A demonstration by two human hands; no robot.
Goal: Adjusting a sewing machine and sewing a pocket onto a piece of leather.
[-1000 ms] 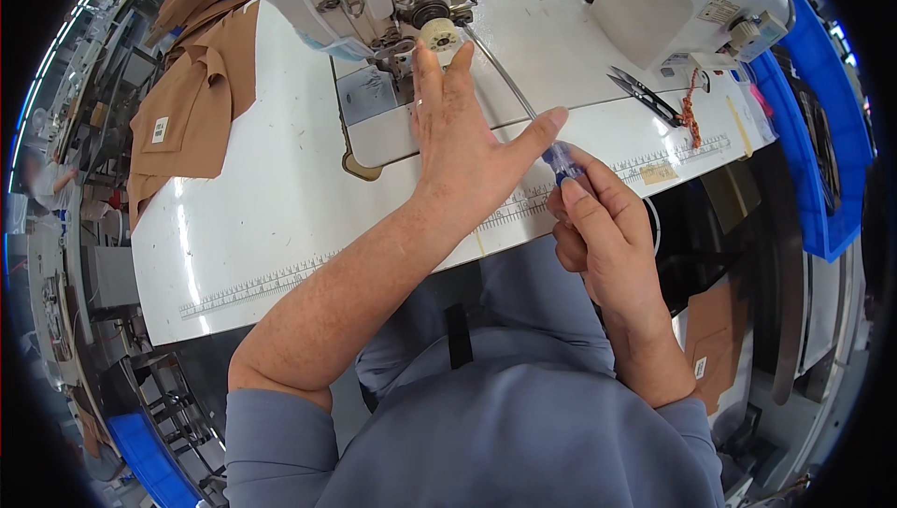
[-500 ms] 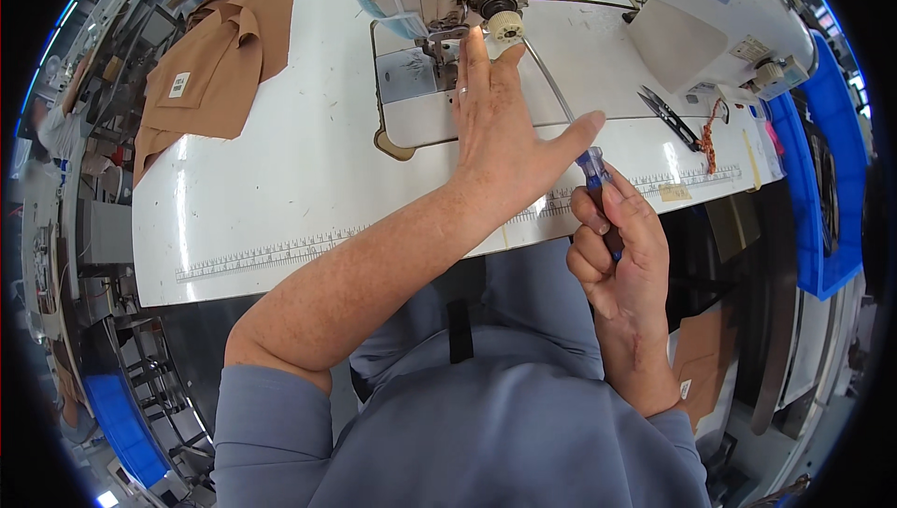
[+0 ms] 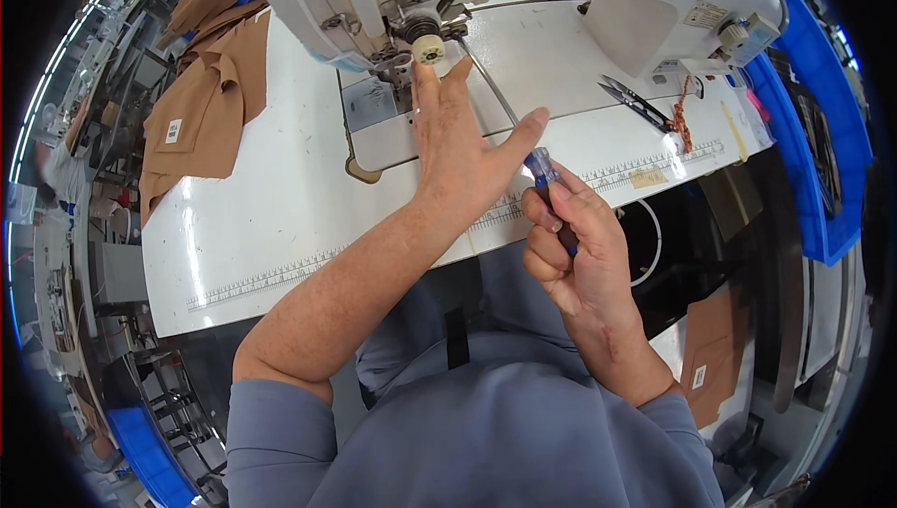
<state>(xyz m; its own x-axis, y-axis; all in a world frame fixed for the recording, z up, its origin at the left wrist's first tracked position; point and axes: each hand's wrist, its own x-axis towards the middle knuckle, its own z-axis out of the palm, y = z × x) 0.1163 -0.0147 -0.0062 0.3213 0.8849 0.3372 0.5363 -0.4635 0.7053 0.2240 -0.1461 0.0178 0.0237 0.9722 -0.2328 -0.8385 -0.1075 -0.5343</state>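
Note:
My left hand (image 3: 456, 139) reaches up to the head of a white sewing machine (image 3: 621, 31), palm down. Its fingers are stretched out and the thumb stands apart, with the fingertips just below the cream tension dial (image 3: 429, 49). What the fingertips touch around the presser foot cannot be made out. My right hand (image 3: 584, 242) is closed around the blue, see-through handle of a screwdriver (image 3: 540, 164). The thin metal shaft slants up and left past my left thumb, its tip beside the machine's head, right of the dial.
Brown cut fabric pieces (image 3: 210, 120) lie at the table's left. Black thread snips (image 3: 637, 104) and an orange braided cord (image 3: 681, 120) lie to the right. A printed ruler strip (image 3: 262, 281) follows the table's front edge. Blue bins (image 3: 827, 228) stand at right; more brown fabric (image 3: 715, 354) hangs below.
The whole view has shifted, so the machine head and both hands sit further left in the picture. Both hands keep nearly the same pose, with the screwdriver still in the right.

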